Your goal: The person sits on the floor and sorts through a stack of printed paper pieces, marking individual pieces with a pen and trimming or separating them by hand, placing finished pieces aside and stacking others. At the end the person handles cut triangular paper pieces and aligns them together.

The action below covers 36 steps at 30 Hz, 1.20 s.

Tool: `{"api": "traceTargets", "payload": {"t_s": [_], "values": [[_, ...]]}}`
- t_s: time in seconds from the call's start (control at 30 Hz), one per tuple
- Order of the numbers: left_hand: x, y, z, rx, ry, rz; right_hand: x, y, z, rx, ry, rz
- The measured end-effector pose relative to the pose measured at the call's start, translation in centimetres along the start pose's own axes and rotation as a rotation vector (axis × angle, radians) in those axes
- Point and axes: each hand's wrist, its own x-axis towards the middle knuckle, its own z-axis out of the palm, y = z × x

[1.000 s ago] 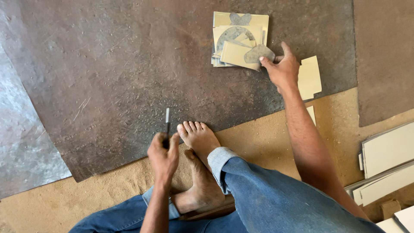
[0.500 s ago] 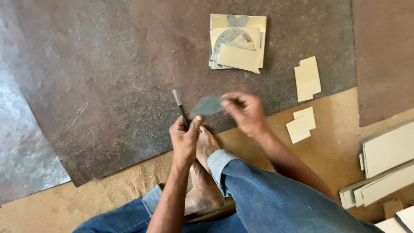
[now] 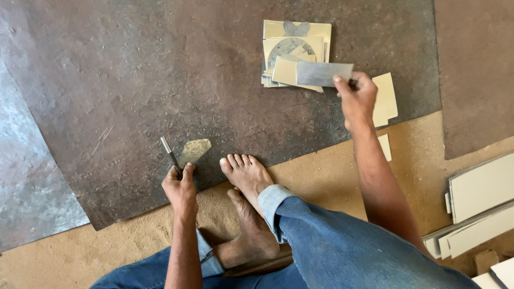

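Sandy floor (image 3: pixel 64 267), big dark sheet (image 3: pixel 134 80) over it, edge running diagonally past the bare feet. Left hand (image 3: pixel 179 187) clamped on a thin tool (image 3: pixel 170 152) and a small cut piece (image 3: pixel 194 151), both on the sheet near that edge. Right hand (image 3: pixel 357 99) pinches a grey strip (image 3: pixel 324 74) above the pale stack (image 3: pixel 294 51) at top. Pale offcuts (image 3: pixel 386 99) just beside it; cream panels (image 3: pixel 479 187) far right. Sheet's left half open.

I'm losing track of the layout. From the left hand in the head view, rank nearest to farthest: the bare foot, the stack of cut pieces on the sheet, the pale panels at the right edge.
1. Bare foot: just right of the left hand, toes on the dark sheet's edge.
2. Stack of cut pieces: up and right, beside the right hand.
3. Pale panels: far right edge, on the sandy floor.
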Motion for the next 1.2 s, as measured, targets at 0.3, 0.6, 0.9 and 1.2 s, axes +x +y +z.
{"api": "traceTargets", "payload": {"t_s": [0.3, 0.6, 0.9, 1.2], "values": [[-1.1, 1.9, -1.3, -0.067, -0.012, 0.062, -11.0, -2.9, 4.2, -0.293, -0.077, -1.385], [0.7, 3.0, 2.5, 0.112, -0.031, 0.204, -13.1, -0.3, 15.2, 0.584, -0.835, 0.309], [2.8, 2.4, 4.2, 0.267, 0.088, 0.172, -13.1, -1.9, 16.9, -0.231, -0.696, -0.381], [3.7, 2.9, 3.1, 0.512, -0.183, 0.327, -13.1, -2.3, 17.3, -0.415, -0.737, -0.599]]}}
